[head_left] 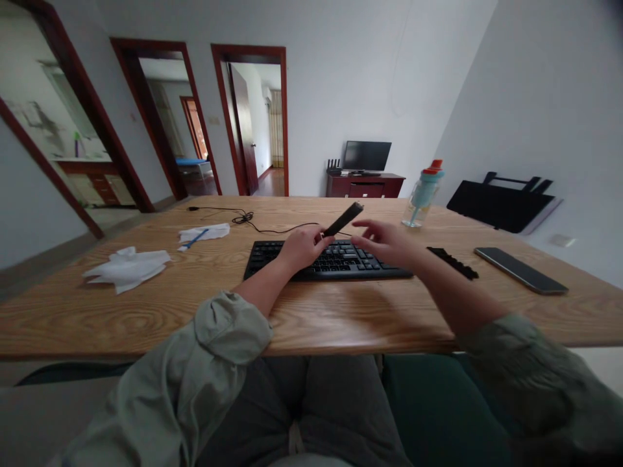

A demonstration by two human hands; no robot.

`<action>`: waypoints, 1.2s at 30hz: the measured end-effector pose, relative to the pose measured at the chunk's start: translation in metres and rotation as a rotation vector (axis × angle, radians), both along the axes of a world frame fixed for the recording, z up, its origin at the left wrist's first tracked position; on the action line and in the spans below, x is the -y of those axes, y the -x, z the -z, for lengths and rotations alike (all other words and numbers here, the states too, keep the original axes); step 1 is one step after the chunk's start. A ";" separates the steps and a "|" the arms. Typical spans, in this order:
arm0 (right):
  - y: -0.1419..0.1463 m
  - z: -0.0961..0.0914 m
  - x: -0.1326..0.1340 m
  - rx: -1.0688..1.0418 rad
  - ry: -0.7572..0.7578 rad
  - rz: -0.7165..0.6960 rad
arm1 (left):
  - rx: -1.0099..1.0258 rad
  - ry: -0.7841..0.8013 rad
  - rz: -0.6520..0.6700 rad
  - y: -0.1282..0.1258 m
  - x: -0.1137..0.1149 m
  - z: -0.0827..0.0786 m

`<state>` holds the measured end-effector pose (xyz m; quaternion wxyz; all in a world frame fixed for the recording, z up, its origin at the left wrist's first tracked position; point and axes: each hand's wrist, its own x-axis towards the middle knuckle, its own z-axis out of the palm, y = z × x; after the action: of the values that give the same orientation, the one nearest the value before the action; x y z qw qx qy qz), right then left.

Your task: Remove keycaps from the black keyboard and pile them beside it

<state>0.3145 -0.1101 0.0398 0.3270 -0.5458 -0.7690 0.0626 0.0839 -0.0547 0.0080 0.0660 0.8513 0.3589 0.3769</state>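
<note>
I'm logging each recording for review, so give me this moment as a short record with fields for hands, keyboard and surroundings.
Left hand: holds a dark bar, tilted up to the right
Right hand: near the bar, fingers parted; contact unclear
Keyboard: flat on the wooden table, under both hands
Cable: loosely bundled beyond the keyboard, to its left
Left side: crumpled white sheet; blue stick on another white sheet
Right side: upright bottle, dark jagged item, flat dark device
</note>
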 end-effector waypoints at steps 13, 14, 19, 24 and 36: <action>0.042 0.032 -0.050 -0.348 -0.008 -0.118 | -0.141 0.076 0.120 -0.003 -0.013 0.009; 0.041 0.033 -0.051 -0.342 -0.020 -0.110 | -0.152 0.077 0.109 -0.005 -0.015 0.008; 0.042 0.039 -0.057 -0.291 -0.038 -0.045 | -0.205 0.059 0.061 -0.001 -0.022 0.010; 0.040 0.042 -0.057 -0.230 -0.030 0.002 | -0.191 0.144 0.003 0.016 -0.026 0.015; 0.038 0.040 -0.052 -0.169 0.007 0.056 | -0.234 0.125 0.006 0.011 -0.023 0.017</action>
<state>0.2767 -0.0577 0.0002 0.3905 -0.5610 -0.7228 0.1017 0.0725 -0.0312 -0.0093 0.0779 0.8846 0.3847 0.2519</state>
